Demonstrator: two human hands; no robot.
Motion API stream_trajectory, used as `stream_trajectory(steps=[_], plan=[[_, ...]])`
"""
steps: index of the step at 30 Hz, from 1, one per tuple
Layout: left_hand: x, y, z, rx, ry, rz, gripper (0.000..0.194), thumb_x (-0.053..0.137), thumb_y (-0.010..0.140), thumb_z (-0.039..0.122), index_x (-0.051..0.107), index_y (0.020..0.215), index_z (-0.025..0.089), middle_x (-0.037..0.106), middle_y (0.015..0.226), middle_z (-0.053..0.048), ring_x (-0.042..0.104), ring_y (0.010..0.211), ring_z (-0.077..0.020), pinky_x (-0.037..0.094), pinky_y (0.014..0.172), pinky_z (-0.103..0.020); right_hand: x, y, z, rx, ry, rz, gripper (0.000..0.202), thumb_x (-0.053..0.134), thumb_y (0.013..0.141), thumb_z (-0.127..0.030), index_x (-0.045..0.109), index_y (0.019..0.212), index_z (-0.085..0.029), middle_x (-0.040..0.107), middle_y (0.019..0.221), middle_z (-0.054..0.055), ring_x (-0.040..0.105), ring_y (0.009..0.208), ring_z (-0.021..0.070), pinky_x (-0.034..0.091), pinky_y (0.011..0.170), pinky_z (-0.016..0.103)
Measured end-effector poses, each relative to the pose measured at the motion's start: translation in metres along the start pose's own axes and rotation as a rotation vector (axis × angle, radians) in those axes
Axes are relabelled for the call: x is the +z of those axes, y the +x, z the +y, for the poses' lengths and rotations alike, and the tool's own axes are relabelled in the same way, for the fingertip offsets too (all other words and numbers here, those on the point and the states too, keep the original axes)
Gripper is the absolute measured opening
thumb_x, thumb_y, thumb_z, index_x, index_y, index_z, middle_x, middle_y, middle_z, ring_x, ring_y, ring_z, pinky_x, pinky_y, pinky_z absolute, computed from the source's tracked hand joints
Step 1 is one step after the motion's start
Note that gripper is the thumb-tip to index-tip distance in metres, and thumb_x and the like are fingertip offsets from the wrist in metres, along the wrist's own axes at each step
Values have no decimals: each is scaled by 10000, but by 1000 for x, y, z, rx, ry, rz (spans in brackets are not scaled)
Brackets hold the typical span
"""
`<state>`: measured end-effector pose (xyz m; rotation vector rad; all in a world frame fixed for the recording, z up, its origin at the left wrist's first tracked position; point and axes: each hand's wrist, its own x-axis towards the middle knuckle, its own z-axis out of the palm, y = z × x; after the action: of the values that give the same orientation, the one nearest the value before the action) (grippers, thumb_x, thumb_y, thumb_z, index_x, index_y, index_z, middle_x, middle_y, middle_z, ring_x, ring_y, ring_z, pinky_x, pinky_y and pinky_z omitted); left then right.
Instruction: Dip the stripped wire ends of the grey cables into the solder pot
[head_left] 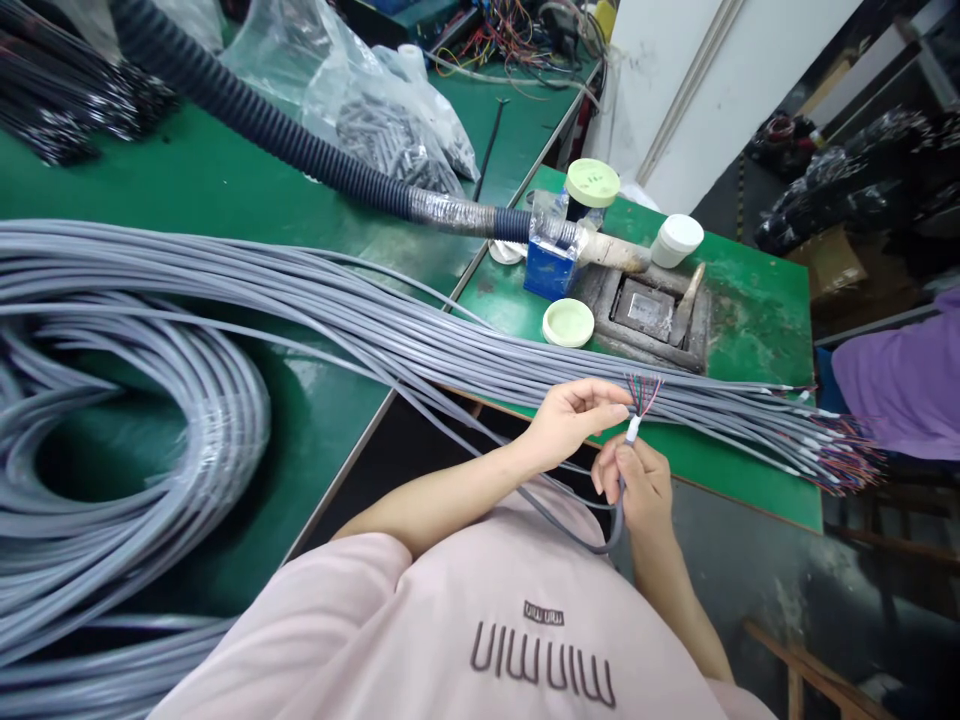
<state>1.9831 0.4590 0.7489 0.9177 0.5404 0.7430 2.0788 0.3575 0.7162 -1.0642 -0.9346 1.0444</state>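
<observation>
A grey multi-core cable (619, 515) is gripped in my right hand (643, 482), its stripped end pointing up. Just above the fingers, a white sleeve (633, 428) wraps the cable's end. Thin coloured wires (645, 394), red, green, dark and others, fan out from that sleeve. My left hand (574, 420) is closed in a pinch at the left side of the fan, thumb and forefinger at the wires. Which strands lie between its fingertips is too small to tell. Behind both hands runs a thick bundle of grey cables (450, 345), with many stripped wire ends (844, 455) at the right.
A coil of grey cable (225, 440) lies left. Beyond the bundle are a solder pot (649, 310), a pale green lid (568, 323), a white jar (677, 240) and a black corrugated hose (300, 140). Another person's purple sleeve (900, 380) shows at right.
</observation>
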Motion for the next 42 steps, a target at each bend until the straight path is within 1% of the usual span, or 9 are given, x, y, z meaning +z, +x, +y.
stream_trajectory(steps=[4, 6, 12, 16, 21, 28, 33, 37, 42], plan=[[0, 0, -4, 4, 4, 20, 286, 810, 684, 329, 708, 860, 128, 609, 628, 30, 475, 515, -28, 398, 554, -175, 0, 1, 1, 7, -89, 22, 320, 472, 964, -399, 584, 750, -189, 444, 391, -51, 465, 402, 125, 395, 452, 257], [-1, 0, -5, -2, 1, 16, 291, 808, 686, 331, 700, 862, 126, 605, 622, 32, 476, 508, -27, 395, 543, -173, -1, 1, 3, 15, -103, 18, 315, 471, 965, -397, 582, 754, -191, 445, 394, -51, 465, 405, 124, 390, 451, 254], [2, 0, -2, 51, 24, 53, 317, 831, 646, 333, 634, 783, 125, 571, 570, 50, 494, 487, -30, 390, 496, -156, -1, 2, 7, 30, -112, -7, 297, 461, 969, -388, 574, 775, -193, 449, 411, -52, 455, 414, 120, 377, 453, 250], [3, 1, -4, 96, 52, 40, 331, 809, 676, 358, 593, 789, 133, 570, 543, 54, 501, 431, -36, 399, 450, -155, 0, 3, 8, 28, -137, -9, 303, 447, 973, -388, 571, 778, -192, 451, 423, -53, 447, 408, 117, 366, 450, 254], [2, 1, -9, 76, 28, 19, 341, 786, 709, 369, 568, 828, 135, 563, 528, 63, 472, 356, -42, 362, 360, -150, 1, 3, 9, 26, -152, -1, 279, 450, 981, -351, 563, 780, -194, 462, 437, -59, 444, 408, 108, 370, 472, 256], [1, 1, -7, 39, 32, 19, 355, 791, 699, 377, 595, 852, 124, 574, 542, 56, 468, 359, -34, 354, 358, -143, 1, 4, 9, 53, -219, 4, 294, 437, 984, -370, 559, 784, -191, 459, 436, -61, 444, 409, 110, 379, 492, 266], [1, 1, -2, 34, 71, 65, 357, 790, 692, 386, 635, 874, 122, 541, 527, 64, 470, 382, -40, 356, 381, -157, 0, 4, 12, 68, -253, 4, 298, 435, 982, -381, 567, 798, -188, 453, 439, -62, 437, 408, 108, 370, 484, 262], [0, 1, 2, 2, 97, 100, 381, 798, 668, 411, 647, 864, 121, 571, 555, 43, 477, 416, -43, 368, 416, -166, 0, 4, 12, 69, -290, -4, 301, 429, 987, -380, 573, 807, -186, 454, 446, -60, 437, 409, 105, 362, 476, 256], [0, 4, 8, -12, 113, 82, 383, 810, 639, 414, 643, 817, 120, 595, 581, 26, 474, 442, -43, 367, 440, -168, 1, 5, 8, 61, -334, -9, 300, 427, 989, -375, 576, 810, -187, 462, 454, -59, 443, 413, 103, 367, 483, 255]])
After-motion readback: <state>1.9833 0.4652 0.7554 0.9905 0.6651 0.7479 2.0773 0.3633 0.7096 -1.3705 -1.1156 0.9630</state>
